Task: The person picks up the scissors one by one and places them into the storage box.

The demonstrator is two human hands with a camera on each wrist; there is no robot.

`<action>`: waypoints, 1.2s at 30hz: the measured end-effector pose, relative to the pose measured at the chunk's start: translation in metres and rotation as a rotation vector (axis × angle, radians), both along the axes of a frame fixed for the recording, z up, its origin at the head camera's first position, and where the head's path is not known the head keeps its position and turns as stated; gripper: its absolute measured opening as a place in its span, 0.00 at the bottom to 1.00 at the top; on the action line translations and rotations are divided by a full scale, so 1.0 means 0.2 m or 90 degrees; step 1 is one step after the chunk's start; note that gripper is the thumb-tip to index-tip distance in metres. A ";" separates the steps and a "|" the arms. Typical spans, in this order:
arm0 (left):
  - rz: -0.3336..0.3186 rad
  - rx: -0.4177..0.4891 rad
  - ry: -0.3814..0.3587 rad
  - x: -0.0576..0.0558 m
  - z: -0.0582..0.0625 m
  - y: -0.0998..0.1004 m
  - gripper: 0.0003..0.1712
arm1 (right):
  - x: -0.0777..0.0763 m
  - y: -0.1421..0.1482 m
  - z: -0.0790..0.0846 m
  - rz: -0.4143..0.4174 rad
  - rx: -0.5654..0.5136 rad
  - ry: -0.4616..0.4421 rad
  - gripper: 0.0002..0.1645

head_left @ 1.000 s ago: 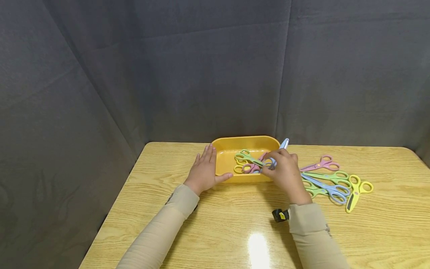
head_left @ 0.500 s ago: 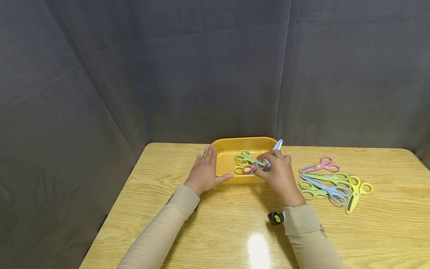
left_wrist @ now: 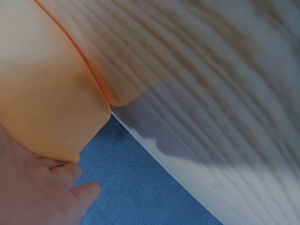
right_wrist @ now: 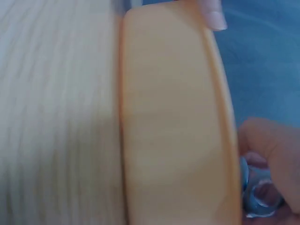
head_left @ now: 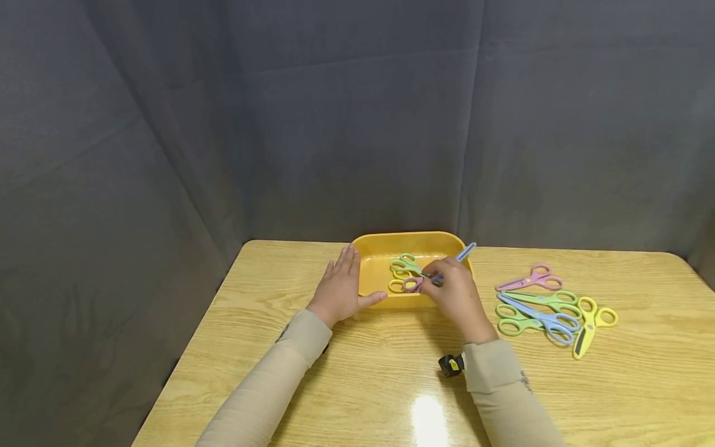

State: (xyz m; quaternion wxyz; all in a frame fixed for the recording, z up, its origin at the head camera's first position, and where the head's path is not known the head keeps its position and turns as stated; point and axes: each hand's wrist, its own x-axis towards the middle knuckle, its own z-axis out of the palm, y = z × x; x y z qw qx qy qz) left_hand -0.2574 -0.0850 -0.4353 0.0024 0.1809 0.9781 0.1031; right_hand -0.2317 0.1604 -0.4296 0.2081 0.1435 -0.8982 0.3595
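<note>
My left hand (head_left: 339, 288) rests against the left end of the yellow tray (head_left: 413, 302), fingers straight, with the thumb over its front rim. In the left wrist view, fingers (left_wrist: 51, 187) lie along the tray wall (left_wrist: 56, 103). Over the tray's right part, my right hand (head_left: 455, 295) pinches blue scissors (head_left: 466, 251), whose blade end points up toward the back right. Their handle loops (right_wrist: 260, 194) show beneath my fingers in the right wrist view. Inside the tray lie green scissors (head_left: 406, 263), pink scissors (head_left: 413, 285) and yellow scissors (head_left: 396, 285), partly hidden by my right hand.
Right of the tray, on the wooden table (head_left: 368, 385), lie pink scissors (head_left: 530, 280), blue scissors (head_left: 550, 320) overlapping green ones (head_left: 516, 320), and yellow scissors (head_left: 589, 323). A grey curtain (head_left: 357, 124) hangs close behind the tray.
My right hand has moved left and slightly down over the tray with the blue scissors, whose blades now lean lower. The left hand has stayed at the tray's left end.
</note>
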 end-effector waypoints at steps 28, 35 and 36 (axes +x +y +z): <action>-0.003 -0.001 -0.002 -0.01 0.00 0.00 0.67 | -0.08 -0.05 0.02 0.095 0.062 -0.124 0.05; -0.004 0.006 0.001 -0.02 -0.01 -0.01 0.67 | -0.10 -0.05 0.01 0.111 0.089 -0.177 0.07; -0.004 0.008 0.001 -0.02 -0.01 -0.01 0.67 | -0.11 -0.05 0.01 0.114 0.096 -0.177 0.07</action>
